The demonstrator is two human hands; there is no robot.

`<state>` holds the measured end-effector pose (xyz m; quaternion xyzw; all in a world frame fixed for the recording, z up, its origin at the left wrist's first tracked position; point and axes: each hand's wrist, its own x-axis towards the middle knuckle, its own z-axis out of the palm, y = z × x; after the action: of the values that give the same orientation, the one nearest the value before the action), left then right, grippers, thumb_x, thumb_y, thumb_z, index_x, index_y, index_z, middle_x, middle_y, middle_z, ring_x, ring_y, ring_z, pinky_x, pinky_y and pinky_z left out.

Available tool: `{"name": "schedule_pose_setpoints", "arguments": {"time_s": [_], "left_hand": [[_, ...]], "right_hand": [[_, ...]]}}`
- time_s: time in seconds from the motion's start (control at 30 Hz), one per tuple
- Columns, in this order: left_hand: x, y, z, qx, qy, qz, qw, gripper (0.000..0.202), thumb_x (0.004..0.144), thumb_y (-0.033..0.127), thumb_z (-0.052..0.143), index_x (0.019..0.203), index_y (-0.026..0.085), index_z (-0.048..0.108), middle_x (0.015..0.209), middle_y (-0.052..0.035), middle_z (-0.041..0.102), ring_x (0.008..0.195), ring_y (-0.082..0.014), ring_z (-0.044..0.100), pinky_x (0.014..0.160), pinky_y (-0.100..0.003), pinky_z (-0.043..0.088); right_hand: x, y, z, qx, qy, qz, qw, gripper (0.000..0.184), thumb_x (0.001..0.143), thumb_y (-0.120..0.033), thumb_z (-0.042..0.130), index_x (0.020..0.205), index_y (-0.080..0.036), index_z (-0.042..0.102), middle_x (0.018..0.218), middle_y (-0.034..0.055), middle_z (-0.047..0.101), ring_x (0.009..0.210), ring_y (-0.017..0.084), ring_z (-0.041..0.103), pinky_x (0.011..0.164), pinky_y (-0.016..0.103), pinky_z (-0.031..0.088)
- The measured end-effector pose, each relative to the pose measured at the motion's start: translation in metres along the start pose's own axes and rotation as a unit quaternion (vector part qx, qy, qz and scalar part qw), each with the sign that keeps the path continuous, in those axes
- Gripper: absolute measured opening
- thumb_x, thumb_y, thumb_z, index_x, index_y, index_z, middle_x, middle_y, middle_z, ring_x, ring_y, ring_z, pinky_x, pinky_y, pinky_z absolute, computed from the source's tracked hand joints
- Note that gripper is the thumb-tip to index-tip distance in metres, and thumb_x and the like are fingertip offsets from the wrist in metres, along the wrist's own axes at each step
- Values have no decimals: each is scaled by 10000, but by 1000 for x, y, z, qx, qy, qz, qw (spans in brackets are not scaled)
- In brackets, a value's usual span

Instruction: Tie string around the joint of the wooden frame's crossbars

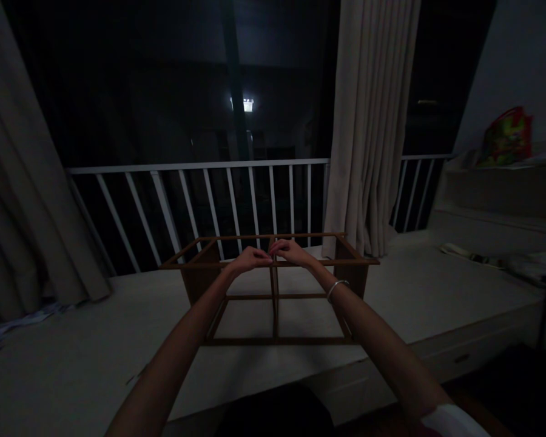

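A low open frame of thin brown wooden rails (200, 265) stands on a pale padded surface, with a solid brown panel at each end. My left hand (250, 260) and my right hand (291, 252) rest at the middle of its front top rail. Their fingertips nearly meet where a thin upright joins that rail. The dim light hides whether the fingers pinch anything there. A silver bangle (337, 290) circles my right wrist.
The pale window seat (404, 303) runs wide under a white balcony railing (195, 164) and dark glass. Beige curtains (373, 121) hang at the middle and far left. A colourful bag (507, 138) sits on a ledge at the right, above flat pale items.
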<state>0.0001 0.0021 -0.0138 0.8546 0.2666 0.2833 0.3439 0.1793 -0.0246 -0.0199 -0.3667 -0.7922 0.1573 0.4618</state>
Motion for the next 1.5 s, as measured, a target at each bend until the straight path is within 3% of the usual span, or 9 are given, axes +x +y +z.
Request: {"name": "schedule_pose_setpoints", "arguments": {"time_s": [0.3, 0.63, 0.73, 0.83, 0.93, 1.07, 1.17, 1.33, 1.5], "left_hand": [[0, -1, 2, -1, 11, 9, 1000, 336, 553, 382, 576, 715, 90, 614, 688, -42, 579, 627, -121, 485, 536, -207, 337], [-2, -1, -10, 14, -19, -30, 999, 316, 580, 372, 525, 734, 112, 615, 685, -24, 566, 616, -111, 468, 516, -195, 319], [1, -8, -15, -1, 22, -51, 998, 282, 609, 348, 475, 706, 113, 596, 652, -16, 544, 601, -102, 460, 517, -193, 330], [6, -16, -17, -46, 101, -47, 993, 246, 634, 317, 425, 668, 111, 555, 616, -8, 502, 592, -90, 449, 534, -192, 349], [8, -17, -15, -90, 148, -42, 984, 239, 638, 321, 422, 718, 124, 532, 689, -13, 503, 645, -88, 457, 578, -195, 369], [4, -5, -12, -72, 90, -40, 993, 288, 625, 348, 465, 822, 150, 539, 822, -31, 526, 716, -102, 467, 586, -194, 363], [0, 1, -10, -38, 28, -61, 997, 317, 616, 368, 480, 826, 143, 558, 773, -33, 540, 674, -105, 469, 525, -184, 335], [1, -1, -10, -20, 37, -114, 993, 395, 597, 451, 476, 769, 114, 587, 722, -38, 550, 558, -82, 431, 449, -176, 271], [6, -9, -12, -32, 38, -118, 992, 428, 593, 480, 468, 733, 97, 600, 620, -22, 539, 518, -81, 413, 447, -186, 260]], "right_hand": [[-2, -3, 1, 17, -44, 34, 998, 274, 607, -352, 543, 735, -119, 613, 750, 42, 577, 698, 122, 512, 630, 223, 384], [-3, -4, 0, 35, -48, 46, 997, 298, 579, -361, 563, 710, -99, 614, 735, 49, 578, 672, 116, 503, 592, 211, 376], [-3, -6, -1, 38, -57, 50, 996, 304, 594, -366, 546, 711, -95, 616, 722, 49, 582, 672, 119, 503, 596, 213, 375], [-4, -7, -1, 40, -63, 58, 996, 320, 594, -375, 544, 716, -89, 617, 716, 50, 584, 675, 123, 504, 599, 214, 375], [-4, -7, -1, 46, -74, 65, 994, 329, 587, -374, 551, 730, -84, 615, 723, 53, 586, 672, 123, 504, 593, 213, 374], [-4, -7, 0, 51, -73, 77, 993, 322, 592, -362, 545, 747, -88, 615, 726, 50, 587, 666, 120, 502, 583, 212, 371], [-4, -8, 0, 65, -74, 82, 992, 316, 593, -354, 545, 755, -92, 615, 715, 45, 587, 658, 115, 503, 580, 211, 371], [-4, -9, 1, 63, -74, 92, 991, 336, 589, -368, 545, 763, -90, 613, 721, 48, 589, 652, 112, 501, 561, 203, 367], [-2, -6, 1, 45, -77, 94, 992, 335, 593, -370, 540, 764, -92, 614, 710, 42, 590, 646, 110, 499, 567, 203, 367]]}}
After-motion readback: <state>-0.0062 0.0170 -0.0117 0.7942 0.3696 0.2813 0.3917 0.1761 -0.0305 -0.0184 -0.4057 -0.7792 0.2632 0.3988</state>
